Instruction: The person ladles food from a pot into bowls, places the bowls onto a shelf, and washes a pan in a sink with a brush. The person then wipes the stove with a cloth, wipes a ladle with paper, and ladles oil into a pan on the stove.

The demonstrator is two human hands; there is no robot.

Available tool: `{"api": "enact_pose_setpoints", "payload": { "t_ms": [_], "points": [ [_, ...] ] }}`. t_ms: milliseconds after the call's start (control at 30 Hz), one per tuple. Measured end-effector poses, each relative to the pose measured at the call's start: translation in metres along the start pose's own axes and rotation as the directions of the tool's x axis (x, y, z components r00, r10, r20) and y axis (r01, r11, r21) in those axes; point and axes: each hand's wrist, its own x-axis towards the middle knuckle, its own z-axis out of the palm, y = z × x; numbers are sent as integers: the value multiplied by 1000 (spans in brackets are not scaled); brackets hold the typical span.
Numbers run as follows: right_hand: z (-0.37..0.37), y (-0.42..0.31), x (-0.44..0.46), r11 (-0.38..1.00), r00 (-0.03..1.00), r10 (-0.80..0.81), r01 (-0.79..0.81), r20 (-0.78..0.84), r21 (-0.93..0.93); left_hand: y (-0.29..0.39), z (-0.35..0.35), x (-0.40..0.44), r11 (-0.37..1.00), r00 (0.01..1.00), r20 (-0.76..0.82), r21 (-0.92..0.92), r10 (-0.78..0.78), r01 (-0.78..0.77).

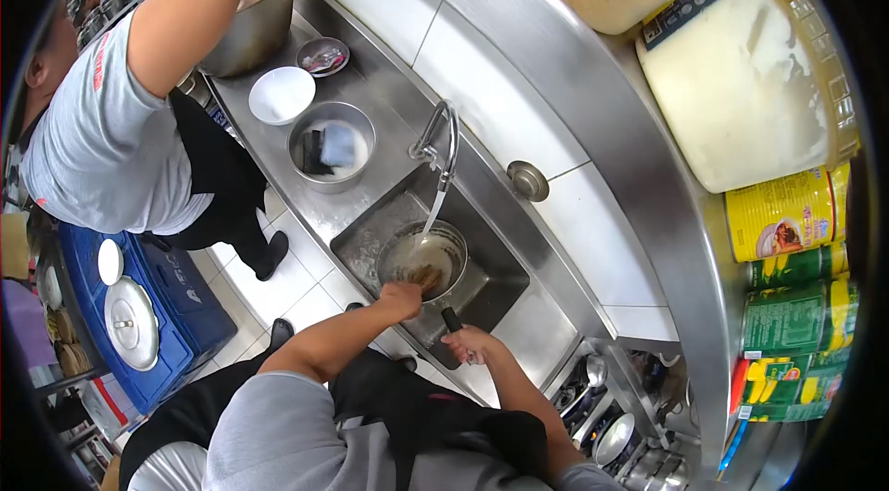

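My left hand [403,299] is closed around the end of a brown, bristly scrubbing brush [427,276], whose bristles are down inside a metal saucepan [460,252]. The pan is in the steel sink [505,292]. My right hand [469,344] grips the pan's dark handle [451,318] at the sink's near edge. From the curved faucet [451,144] a stream of water [432,211] runs into the pan. Cloudy liquid covers part of the pan's inside.
On the steel counter left of the sink are a basin [363,176] with a blue sponge, a white bowl [281,95], a small metal bowl [335,44] and a big pot [270,20]. Another person [120,130] stands at left. A shelf [639,111] with containers and cans overhangs the right.
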Motion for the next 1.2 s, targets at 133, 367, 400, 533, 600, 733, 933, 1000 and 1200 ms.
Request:
{"api": "enact_pose_setpoints", "payload": {
  "t_ms": [133,367,400,533,600,733,933,1000,1200],
  "points": [
    [12,-7,-18,994,987,-63,49,-145,-100,-13,12,57,998,997,-73,-57,30,-34],
    [-10,5,-11,986,990,-30,7,-139,-165,-53,20,64,988,995,-76,-133,66,-76],
    [-8,10,-10,987,991,-22,0,-133,-163,-51,19,73,961,963,-235,-205,135,-185],
    [-1,19,-10,932,953,-167,69,-252,-357,-38,-46,62,672,982,155,-740,111,41],
    [-3,19,-7,895,922,-238,86,-305,-438,-42,-63,37,720,893,342,-694,293,29],
    [-1,5,-25,913,906,-289,165,-309,-373,-61,-51,18,962,910,352,-237,218,-138],
    [38,11,-64,998,992,-63,63,-110,-10,-60,-92,55,972,980,-123,197,156,-130],
    [32,21,-32,972,991,-96,74,89,224,-21,-59,54,936,941,-194,277,276,-217],
    [24,32,-43,924,972,-224,192,63,330,-41,-46,-31,918,934,-52,214,353,-334]
  ]
}}
